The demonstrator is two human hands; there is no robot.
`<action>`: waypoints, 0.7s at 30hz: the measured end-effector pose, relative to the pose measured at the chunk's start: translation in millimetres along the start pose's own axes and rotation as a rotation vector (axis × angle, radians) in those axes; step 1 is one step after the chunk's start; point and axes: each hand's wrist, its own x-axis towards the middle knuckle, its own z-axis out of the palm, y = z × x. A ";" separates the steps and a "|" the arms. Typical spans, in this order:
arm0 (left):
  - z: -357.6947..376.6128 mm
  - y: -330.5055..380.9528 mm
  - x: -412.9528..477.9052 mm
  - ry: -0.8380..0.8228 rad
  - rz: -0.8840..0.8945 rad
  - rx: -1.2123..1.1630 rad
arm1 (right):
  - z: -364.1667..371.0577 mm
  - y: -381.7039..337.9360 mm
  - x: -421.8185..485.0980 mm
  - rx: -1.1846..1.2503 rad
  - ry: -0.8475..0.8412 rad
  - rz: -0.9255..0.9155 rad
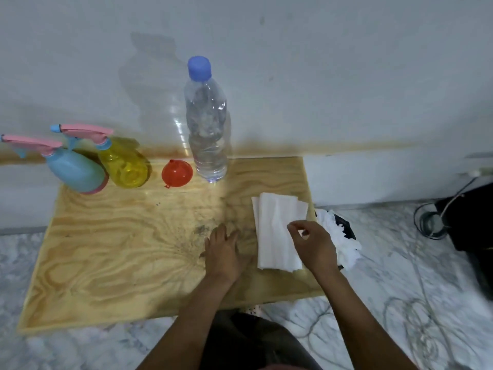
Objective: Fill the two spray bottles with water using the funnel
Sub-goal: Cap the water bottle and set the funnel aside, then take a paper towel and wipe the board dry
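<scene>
At the back left of the wooden board (106, 249) stand a blue spray bottle (76, 170) and a yellow spray bottle (124, 166), both with pink trigger heads on. A red funnel (177, 173) lies mouth-down beside them. To its right a clear water bottle (206, 129) with a blue cap stands upright and closed. My left hand (224, 253) rests flat on the board, holding nothing. My right hand (313, 243) hovers over folded white tissues (277, 231), thumb and finger pinched near their right edge; whether it grips them is unclear.
The board lies on a marbled floor (66, 351) against a pale wall. Crumpled white tissue on something black (338, 236) lies off the board's right edge. Cables (416, 321) and a dark object (474, 222) sit on the floor at right.
</scene>
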 end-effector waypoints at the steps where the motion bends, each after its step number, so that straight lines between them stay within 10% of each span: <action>1: -1.4 2.0 0.0 -0.016 -0.012 0.023 | 4.6 10.6 -5.1 -0.035 0.000 0.012; 21: -6.8 13.3 0.4 -0.020 -0.021 -0.102 | 35.7 27.6 -18.7 -0.067 0.068 -0.062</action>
